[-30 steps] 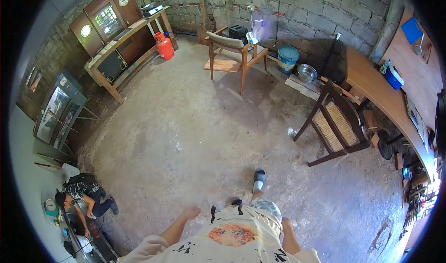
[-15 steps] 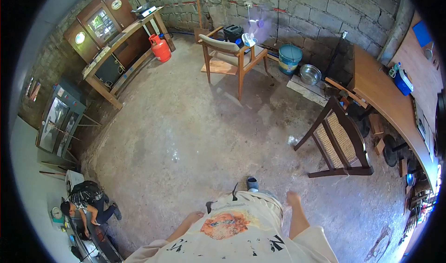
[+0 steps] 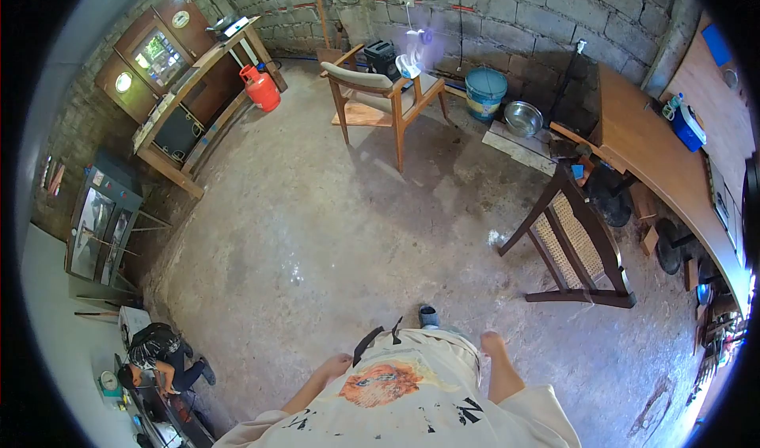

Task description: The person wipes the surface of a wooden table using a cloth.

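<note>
Apparent walking; grasping beyond the shirt (image 3: 455, 389) calls for a reach.
Left hand (image 3: 338, 365) left of the shirt, right hand (image 3: 492, 343) right; whether clenched or holding, cannot tell.

A padded wooden armchair (image 3: 360, 80) stands on a worn concrete floor (image 3: 317, 218). Behind the armchair rises a wall of bare grey blocks (image 3: 530, 22). Left of the armchair, a timber-framed tabletop (image 3: 190, 85) runs before brown wooden panels (image 3: 186, 41) with a bright window (image 3: 158, 57). To the armchair's right stretches a brown tabletop (image 3: 633, 127); nearer than the armchair, on that same side, stands a dark chair with cane panels (image 3: 576, 230). White glare (image 3: 744, 305) lies far right of the armchair.
</note>
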{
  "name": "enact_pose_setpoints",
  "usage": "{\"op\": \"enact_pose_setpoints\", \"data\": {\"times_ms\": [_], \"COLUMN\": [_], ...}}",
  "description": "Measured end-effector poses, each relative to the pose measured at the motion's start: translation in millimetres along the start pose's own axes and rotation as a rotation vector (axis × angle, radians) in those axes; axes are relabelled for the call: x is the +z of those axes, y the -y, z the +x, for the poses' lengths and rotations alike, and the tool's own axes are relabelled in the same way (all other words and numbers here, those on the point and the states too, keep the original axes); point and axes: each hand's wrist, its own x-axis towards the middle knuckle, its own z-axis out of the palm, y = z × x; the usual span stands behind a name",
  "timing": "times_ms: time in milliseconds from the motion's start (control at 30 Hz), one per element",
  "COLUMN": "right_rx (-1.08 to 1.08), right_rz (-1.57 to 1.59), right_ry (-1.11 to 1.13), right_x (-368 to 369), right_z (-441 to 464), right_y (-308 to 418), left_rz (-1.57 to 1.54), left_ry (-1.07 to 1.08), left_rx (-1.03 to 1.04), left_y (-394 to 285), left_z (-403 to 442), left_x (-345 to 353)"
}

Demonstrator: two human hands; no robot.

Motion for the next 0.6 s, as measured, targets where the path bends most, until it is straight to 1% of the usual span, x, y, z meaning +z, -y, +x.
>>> {"op": "enact_pose_setpoints", "data": {"times_ms": [33,67,100,167,200,267,300,333,367,400,433,467,500,533,600], "right_rx": [0.071,0.14,0.243,0.449,0.435,0.401,0.279,0.169,0.058,-0.038,0.016,0.072,0.135,0.197,0.203], "right_rz": [0.05,0.1,0.199,0.391,0.333,0.213,0.102,-0.022,-0.147,-0.294,-0.251,-0.215,-0.007,0.199,0.339], "right_ry": [0.048,0.097,0.106,0.134,0.119,0.098,0.179,0.195,0.196,0.132,0.114,0.096,-0.04,-0.178,-0.194], "right_x": [4,3,-4,-18,-11,36,43,41,38,31,30,28,12,-6,-33], "right_z": [-9,-19,-29,-45,-42,-9,-3,3,8,12,23,33,28,14,1], "right_y": [2,8,16,32,30,-16,-29,-28,-26,-18,-8,1,24,54,96], "left_rz": [0.002,0.005,0.006,0.019,0.02,0.073,0.105,0.052,0.007,-0.034,-0.022,-0.016,-0.011,0.015,0.071], "left_ry": [-0.006,-0.012,-0.02,-0.011,-0.004,-0.051,-0.062,-0.083,-0.1,-0.117,-0.131,-0.145,-0.159,-0.103,0.0], "left_rx": [0.007,0.014,0.019,-0.035,-0.068,-0.084,-0.104,-0.085,-0.058,-0.023,-0.035,-0.045,-0.058,-0.086,-0.128], "left_y": [9,34,49,40,35,40,49,49,46,46,70,114,140,146,140], "left_z": [4,14,19,14,10,21,15,9,6,4,14,33,38,33,28], "left_x": [3,11,14,10,11,15,19,22,22,18,24,43,54,51,35]}}
